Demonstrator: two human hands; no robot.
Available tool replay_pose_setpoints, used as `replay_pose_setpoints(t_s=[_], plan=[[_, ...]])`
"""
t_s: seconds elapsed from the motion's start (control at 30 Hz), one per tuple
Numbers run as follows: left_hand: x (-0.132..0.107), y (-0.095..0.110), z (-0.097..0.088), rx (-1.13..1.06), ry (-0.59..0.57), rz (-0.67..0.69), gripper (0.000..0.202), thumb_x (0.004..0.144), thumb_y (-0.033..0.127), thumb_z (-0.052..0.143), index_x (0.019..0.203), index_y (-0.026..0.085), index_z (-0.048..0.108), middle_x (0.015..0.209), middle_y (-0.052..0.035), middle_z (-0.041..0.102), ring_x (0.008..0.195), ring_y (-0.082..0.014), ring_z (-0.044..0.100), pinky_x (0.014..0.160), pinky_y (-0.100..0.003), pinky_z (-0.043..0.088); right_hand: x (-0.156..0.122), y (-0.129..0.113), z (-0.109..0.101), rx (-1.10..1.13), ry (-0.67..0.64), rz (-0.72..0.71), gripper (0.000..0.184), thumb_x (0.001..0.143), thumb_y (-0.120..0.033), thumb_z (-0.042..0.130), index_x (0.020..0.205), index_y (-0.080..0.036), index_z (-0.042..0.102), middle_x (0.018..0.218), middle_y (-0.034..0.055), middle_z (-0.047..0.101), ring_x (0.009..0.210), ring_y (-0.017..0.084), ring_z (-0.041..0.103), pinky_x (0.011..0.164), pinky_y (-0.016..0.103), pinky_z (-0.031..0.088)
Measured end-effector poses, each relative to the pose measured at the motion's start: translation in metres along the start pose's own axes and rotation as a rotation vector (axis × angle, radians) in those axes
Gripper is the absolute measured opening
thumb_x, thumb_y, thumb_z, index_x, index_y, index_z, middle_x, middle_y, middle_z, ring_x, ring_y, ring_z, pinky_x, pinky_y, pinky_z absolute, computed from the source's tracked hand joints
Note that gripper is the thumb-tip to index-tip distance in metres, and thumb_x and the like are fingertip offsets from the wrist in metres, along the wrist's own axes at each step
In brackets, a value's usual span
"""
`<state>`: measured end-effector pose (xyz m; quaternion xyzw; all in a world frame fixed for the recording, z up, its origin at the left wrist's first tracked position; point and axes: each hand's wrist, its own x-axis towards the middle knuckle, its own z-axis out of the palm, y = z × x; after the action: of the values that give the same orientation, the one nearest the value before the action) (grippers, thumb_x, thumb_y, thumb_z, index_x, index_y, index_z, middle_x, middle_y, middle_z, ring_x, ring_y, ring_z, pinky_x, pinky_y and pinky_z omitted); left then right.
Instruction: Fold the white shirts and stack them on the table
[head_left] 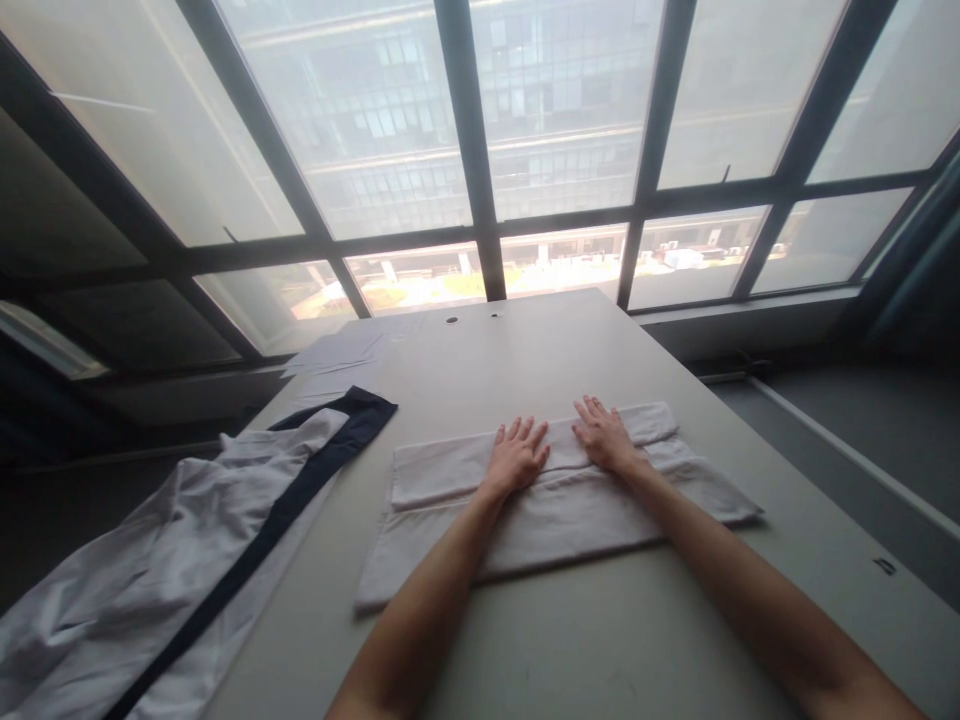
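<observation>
A white folded cloth [450, 540] lies flat across the middle of a pale table [600, 640]. My left hand [517, 455] rests palm down on its upper fold, fingers stretched out and slightly spread. My right hand [604, 435] lies flat beside it, a little further right, fingers also extended on the cloth. The two hands are close together, almost touching. Neither hand holds anything.
A crumpled white garment with a dark navy band [187, 560] hangs over the table's left edge. Folded white pieces [337, 352] sit at the far left corner. Two small holes [451, 320] mark the tabletop's far end. Large windows [480, 150] stand behind.
</observation>
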<state>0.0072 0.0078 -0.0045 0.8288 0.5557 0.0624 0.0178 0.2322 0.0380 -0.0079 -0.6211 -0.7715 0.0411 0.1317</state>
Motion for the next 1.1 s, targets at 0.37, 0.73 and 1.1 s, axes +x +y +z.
replay_pose_setpoints(t_s=[0.37,0.73,1.1], plan=[[0.001,-0.001,-0.001,-0.032,-0.026,-0.005,0.058,0.104,0.055,0.030,0.157,0.031,0.036,0.165,-0.0050,0.032,0.152,-0.0290,0.026,0.123,-0.053,0.017,0.000,0.004,0.013,-0.013,-0.090,0.032,0.062,0.104,-0.047,0.029,0.158,-0.017,0.033,0.167,0.0144,0.024,0.154,0.026,0.018,0.123,0.050,0.011],[-0.004,-0.013,-0.006,-0.035,-0.062,0.016,0.061,0.106,0.049,0.026,0.159,0.020,0.032,0.166,-0.0090,0.028,0.155,-0.0245,0.020,0.125,-0.044,0.016,-0.002,0.005,0.013,-0.016,-0.089,0.023,0.061,0.104,-0.047,0.029,0.157,-0.017,0.035,0.166,0.0140,0.026,0.154,0.027,0.018,0.123,0.050,0.011],[-0.097,-0.166,-0.029,0.132,-0.139,-0.259,0.059,0.107,0.043,0.019,0.162,0.022,0.023,0.169,-0.0096,0.016,0.156,-0.0279,0.012,0.122,-0.057,0.016,0.000,0.006,0.014,-0.025,-0.103,0.010,0.061,0.104,-0.046,0.030,0.156,-0.016,0.036,0.166,0.0147,0.026,0.154,0.027,0.019,0.123,0.051,0.012]])
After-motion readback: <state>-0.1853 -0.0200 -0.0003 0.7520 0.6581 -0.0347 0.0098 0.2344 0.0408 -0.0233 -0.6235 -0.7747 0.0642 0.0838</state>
